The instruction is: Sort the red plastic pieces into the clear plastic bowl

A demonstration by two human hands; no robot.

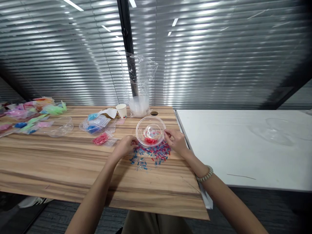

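The wooden table (60,162) ends just right of the work: its right edge runs down past the right hand (176,141), and a white table (243,146) butts against it there. The near edge lies well below the hands, with a broad bare stretch of wood between. To the left there is open wood too, as far as the bags.

One clear bowl (150,131) stands near the table's right edge, with a small heap of red beads (151,141) inside it. A second clear bowl (60,126) sits well to the left. One paper cup (121,110) stands at the back, beside one tall clear bag (138,87) holding a stack of white things. One small bag of red bits (101,139) lies left of the hands. The colourful bags (31,112) at far left are too many and too jumbled to count.

A pile of red and blue beads (152,153) is spread just in front of the bowl, between the two hands; too many and too small to count.

The left hand (125,146) rests at the pile's left end, fingers curled together; whether it pinches a bead I cannot tell. The right hand sits at the bowl's right side, fingertips drawn together by the rim; what it pinches, if anything, is not clear. A bracelet (205,174) circles the right wrist.
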